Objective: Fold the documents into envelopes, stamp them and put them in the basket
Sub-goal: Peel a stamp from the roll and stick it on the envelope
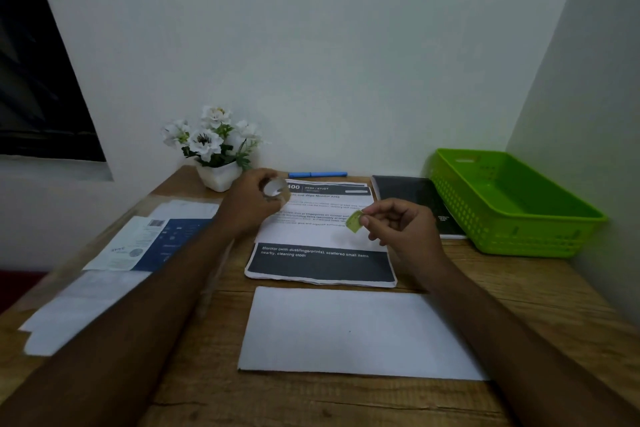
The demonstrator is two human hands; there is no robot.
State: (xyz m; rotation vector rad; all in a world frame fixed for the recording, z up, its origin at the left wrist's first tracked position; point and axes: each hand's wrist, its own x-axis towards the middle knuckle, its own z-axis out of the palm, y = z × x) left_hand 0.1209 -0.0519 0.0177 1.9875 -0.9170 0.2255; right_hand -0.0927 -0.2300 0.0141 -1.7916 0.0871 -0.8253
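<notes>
Near the desk's (540,308) middle the left hand (250,206) curls its fingers round a small roll of tape (275,189), and at 3 o'clock from it the right hand (403,229) pinches a small yellow-green stamp (354,221) between thumb and forefinger, both above the printed documents (322,267). The white envelope (349,333) lies flat at 6 o'clock of the documents, just beside them, and the green basket (519,243) sits at 2 o'clock, next to a black notebook (412,192). White flowers (213,140) stand at 11 o'clock, a blue pen (317,174) at 12, sleeved papers (138,243) at 9
</notes>
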